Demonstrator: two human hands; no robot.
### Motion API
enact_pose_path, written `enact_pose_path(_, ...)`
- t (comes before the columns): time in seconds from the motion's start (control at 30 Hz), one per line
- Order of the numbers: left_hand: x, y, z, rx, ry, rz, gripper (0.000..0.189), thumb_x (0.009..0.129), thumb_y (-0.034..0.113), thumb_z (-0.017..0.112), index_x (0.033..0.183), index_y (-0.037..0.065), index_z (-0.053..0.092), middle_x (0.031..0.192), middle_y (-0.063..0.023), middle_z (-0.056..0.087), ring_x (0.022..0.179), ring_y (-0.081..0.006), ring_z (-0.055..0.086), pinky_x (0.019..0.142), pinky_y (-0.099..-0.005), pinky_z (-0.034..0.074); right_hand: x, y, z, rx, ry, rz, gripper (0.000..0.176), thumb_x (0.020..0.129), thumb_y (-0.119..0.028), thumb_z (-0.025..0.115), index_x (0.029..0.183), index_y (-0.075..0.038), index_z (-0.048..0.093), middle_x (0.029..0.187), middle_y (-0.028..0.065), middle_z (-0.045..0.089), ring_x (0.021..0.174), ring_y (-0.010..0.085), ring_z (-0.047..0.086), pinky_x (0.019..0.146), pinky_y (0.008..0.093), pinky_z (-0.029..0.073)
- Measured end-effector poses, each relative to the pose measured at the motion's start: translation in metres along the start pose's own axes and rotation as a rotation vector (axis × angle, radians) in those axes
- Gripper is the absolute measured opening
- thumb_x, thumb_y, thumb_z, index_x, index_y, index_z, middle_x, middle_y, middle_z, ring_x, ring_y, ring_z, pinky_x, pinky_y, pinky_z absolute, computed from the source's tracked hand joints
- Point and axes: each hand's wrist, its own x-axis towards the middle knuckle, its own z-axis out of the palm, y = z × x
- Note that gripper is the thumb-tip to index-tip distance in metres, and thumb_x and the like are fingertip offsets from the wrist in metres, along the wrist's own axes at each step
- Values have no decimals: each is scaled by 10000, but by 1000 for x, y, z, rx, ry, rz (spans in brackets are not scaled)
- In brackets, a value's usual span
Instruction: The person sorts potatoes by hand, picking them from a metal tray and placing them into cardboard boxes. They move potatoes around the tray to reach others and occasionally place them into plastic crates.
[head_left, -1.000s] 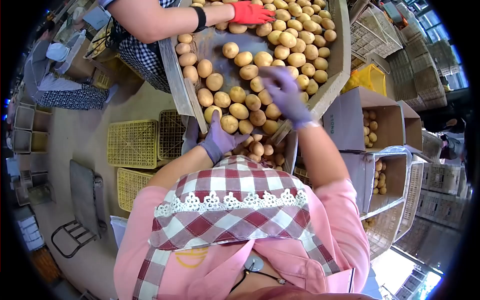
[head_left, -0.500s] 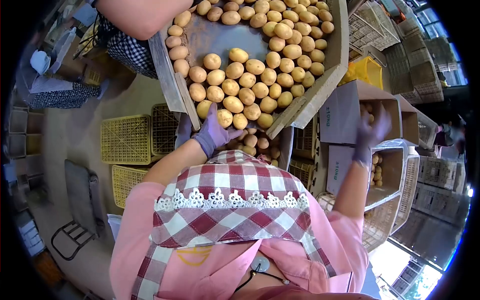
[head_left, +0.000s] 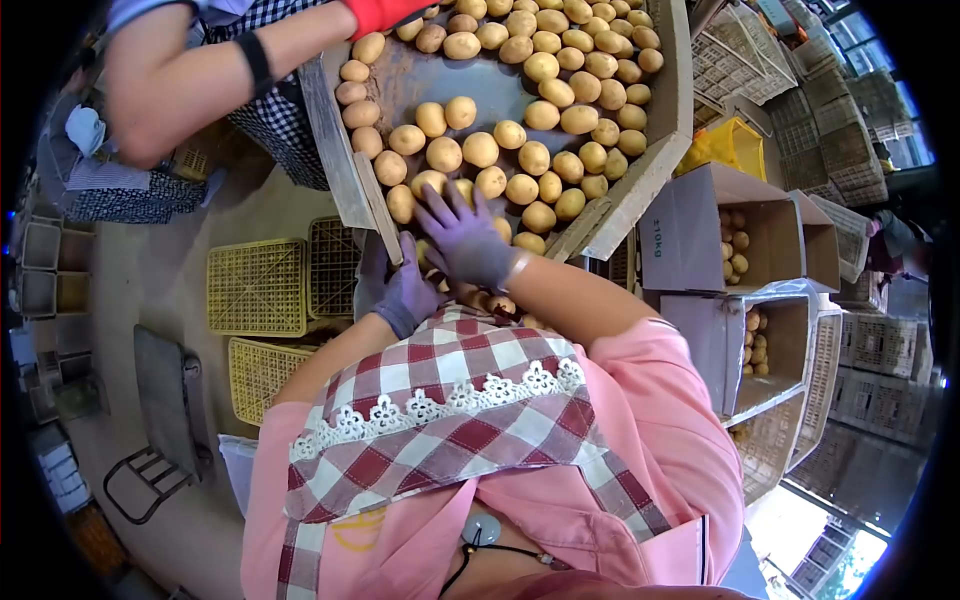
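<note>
Potatoes (head_left: 481,150) fill one wooden tray (head_left: 340,170), right hand (head_left: 465,240) spread flat on them, left hand (head_left: 405,292) grip unclear

A wooden-walled sorting table (head_left: 335,150) is seen at the top centre of the frame. Its bed is strewn with loose potatoes (head_left: 480,150), packed thickest toward the upper right. Yellow crates (head_left: 258,287) are laid flat on the floor (head_left: 150,265) at the left.
</note>
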Motion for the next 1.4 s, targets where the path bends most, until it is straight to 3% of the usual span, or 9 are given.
enact_pose_path(0.07,-8,-2,0,938,-90,452,999,775,777,421,1454,93,158,1451,-170,278,1337,-324,298,1091,-566,218,-30,17,-34,10,-308,-142,607,818,-421,584,1338,-141,446,1447,127,352,1329,300,335,1012,597,276)
enact_pose_path(0.17,-14,4,30,13,24,-5,937,798,770,382,1441,116,191,1455,-147,277,1337,-355,294,1063,-608,242,-15,45,-107,352,-815,130,587,829,-429,574,1319,-131,446,1363,150,428,1242,292,448,953,497,416)
enact_pose_path(0.23,-19,5,39,19,42,-46,907,804,765,377,1437,138,205,1452,-135,284,1333,-368,296,1049,-622,260,-35,82,-91,-9,-168,286,592,841,-426,560,1324,-113,422,1316,179,449,1180,351,488,895,470,470)
enact_pose_path(0.43,-20,0,52,-152,49,-92,903,789,776,382,1446,179,213,1465,-119,268,1335,-377,288,1040,-583,318,26,56,-52,71,-225,749,898,794,-596,571,1470,-136,199,1487,279,174,1336,535,178,1013,703,182)
enact_pose_path(0.77,-18,3,41,-81,-6,-40,927,800,757,395,1461,144,180,1478,-125,251,1336,-359,295,1079,-518,306,19,42,-11,-7,181,-130,448,745,-277,630,1169,-147,573,1189,111,576,1090,299,550,900,442,434)
enact_pose_path(0.83,-11,4,35,-239,-8,-133,924,803,733,437,1458,143,161,1463,-145,242,1310,-375,322,1045,-558,347,39,85,-59,-187,-132,387,349,708,-255,649,1034,-142,597,1105,96,588,1042,295,548,873,435,428)
enact_pose_path(0.87,-12,4,36,-178,-55,-106,928,799,730,449,1457,142,161,1462,-143,241,1309,-378,319,1039,-559,356,14,122,-57,-153,328,395,335,744,-245,626,1053,-122,589,1144,111,572,1083,299,526,900,443,409)
enact_pose_path(1.03,-16,5,31,-138,-140,-153,930,793,719,479,1459,151,162,1457,-144,248,1306,-369,323,1018,-559,386,18,213,-23,-107,403,1281,547,833,-414,546,1286,-126,440,1387,249,305,1313,441,262,1031,613,285)
enact_pose_path(1.4,0,-2,27,35,-305,71,949,776,822,280,1478,192,180,1493,-165,249,1355,-357,270,1095,-534,233,-10,-12,-1,56,7,127,575,843,-391,553,1375,-235,401,1478,202,256,1323,421,308,998,716,168)
